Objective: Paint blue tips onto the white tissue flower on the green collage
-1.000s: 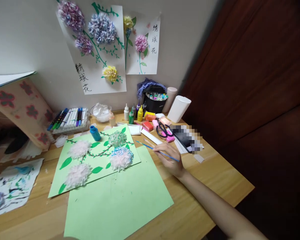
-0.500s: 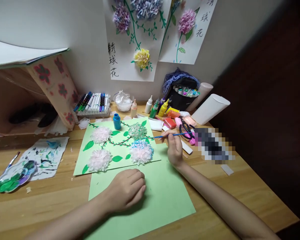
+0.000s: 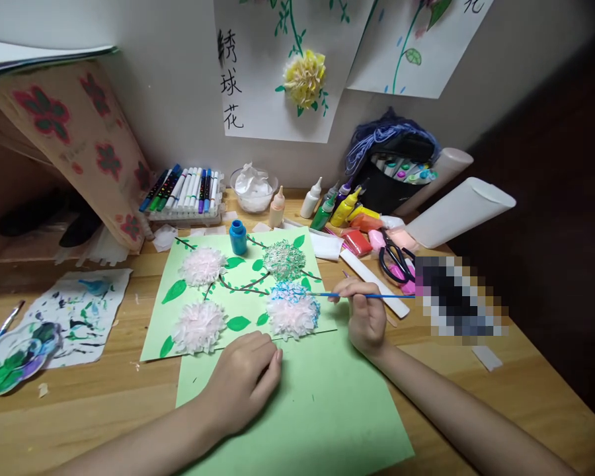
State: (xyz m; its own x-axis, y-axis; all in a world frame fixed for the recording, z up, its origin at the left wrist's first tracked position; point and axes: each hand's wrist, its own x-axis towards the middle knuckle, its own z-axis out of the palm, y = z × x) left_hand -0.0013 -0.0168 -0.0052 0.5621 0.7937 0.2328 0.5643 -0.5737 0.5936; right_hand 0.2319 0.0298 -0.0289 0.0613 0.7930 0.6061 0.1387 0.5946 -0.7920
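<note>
My right hand (image 3: 367, 316) pinches a thin blue paintbrush (image 3: 344, 295), held nearly level, its tip at the upper part of a pale pink ruffled paper flower (image 3: 290, 317) with blue on its top and right edges. That flower is at the lower right of a light green sheet (image 3: 248, 307) with painted stems and leaves. Two plain pink flowers (image 3: 202, 266) and a green-tinted one (image 3: 283, 259) share the sheet. My left hand (image 3: 248, 380) rests with curled fingers by the sheet's lower edge, over a second green paper (image 3: 337, 403). An open blue paint bottle (image 3: 238, 238) stands on the upper sheet.
Left lie a paint-smeared palette (image 3: 22, 357), another brush (image 3: 7, 324) and a stained paper (image 3: 92, 317). Behind are a marker rack (image 3: 183, 192), a glass bowl (image 3: 252, 188) and several paint bottles (image 3: 311, 198). Black scissors (image 3: 394, 258) and a white tube (image 3: 461, 211) lie right.
The view has tilted down and moved closer. The brush has shifted slightly down over the blue-tinted flower, its tip now on the upper petals. My left hand stays resting with curled fingers.
</note>
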